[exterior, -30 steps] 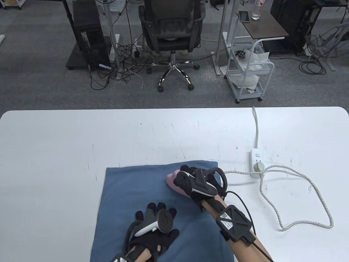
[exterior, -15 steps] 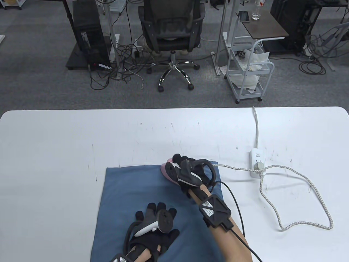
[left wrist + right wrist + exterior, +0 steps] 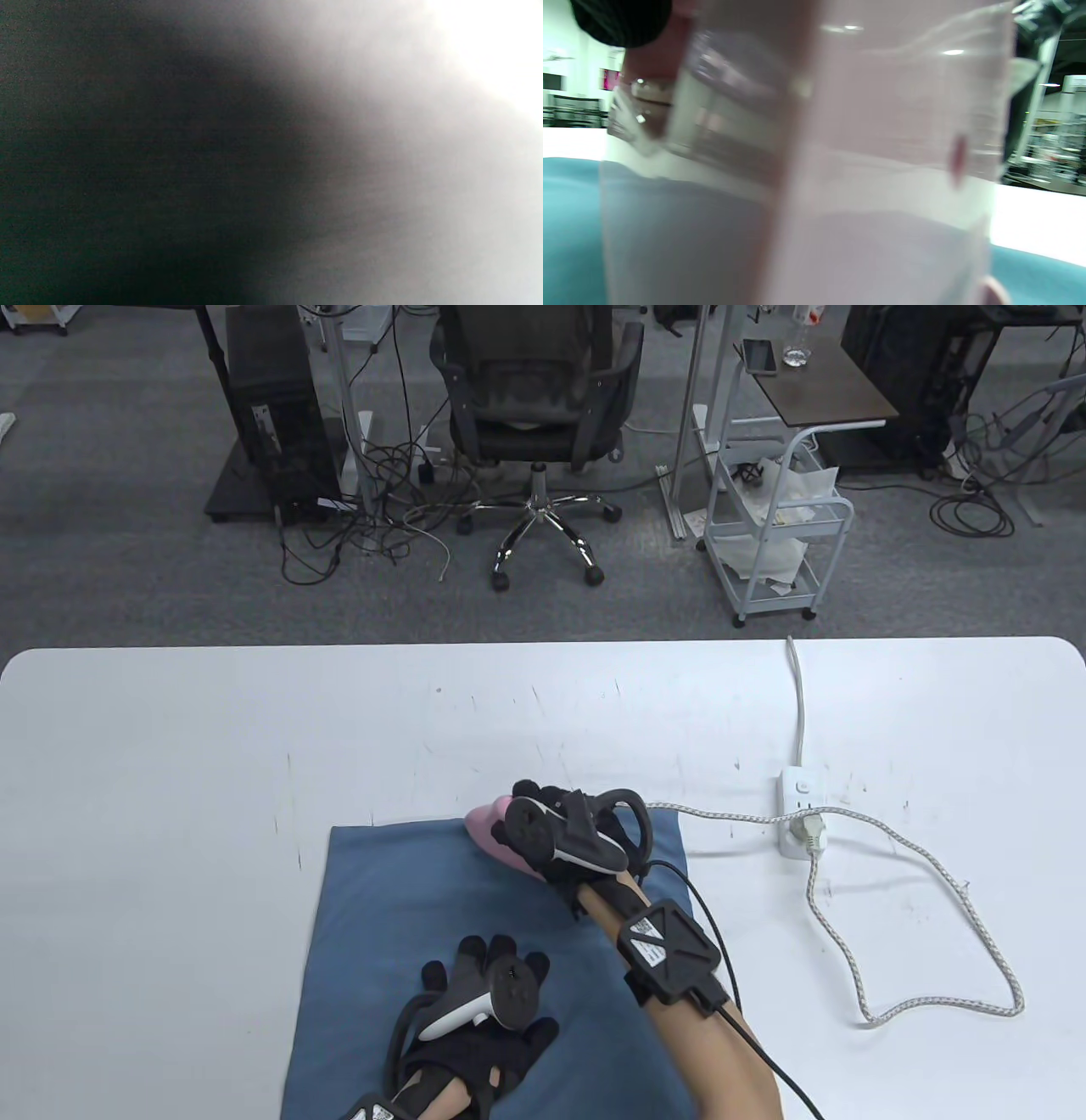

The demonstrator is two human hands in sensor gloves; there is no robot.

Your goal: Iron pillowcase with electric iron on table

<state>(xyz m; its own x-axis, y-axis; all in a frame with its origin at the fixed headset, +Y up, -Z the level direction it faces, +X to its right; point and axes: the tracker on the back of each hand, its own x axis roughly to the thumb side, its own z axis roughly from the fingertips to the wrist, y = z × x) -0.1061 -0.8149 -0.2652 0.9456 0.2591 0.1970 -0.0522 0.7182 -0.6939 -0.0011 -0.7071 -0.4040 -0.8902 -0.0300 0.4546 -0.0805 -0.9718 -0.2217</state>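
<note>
Most of the ironing is, I judge, not finished. The blue pillowcase point(image 3: 475, 916) lies flat on the white table point(image 3: 170, 746), and the pink iron point(image 3: 496, 833) sits at its far edge. The right hand point(image 3: 564, 840) holds the iron's handle, fingers wrapped around it. The left hand point(image 3: 479, 1010) rests flat on the near part, fingers spread apart. The near and left areas remain to be pressed, I think.

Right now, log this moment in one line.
right hand grips pink electric iron | on blue pillowcase far edge | left hand presses pillowcase
</note>
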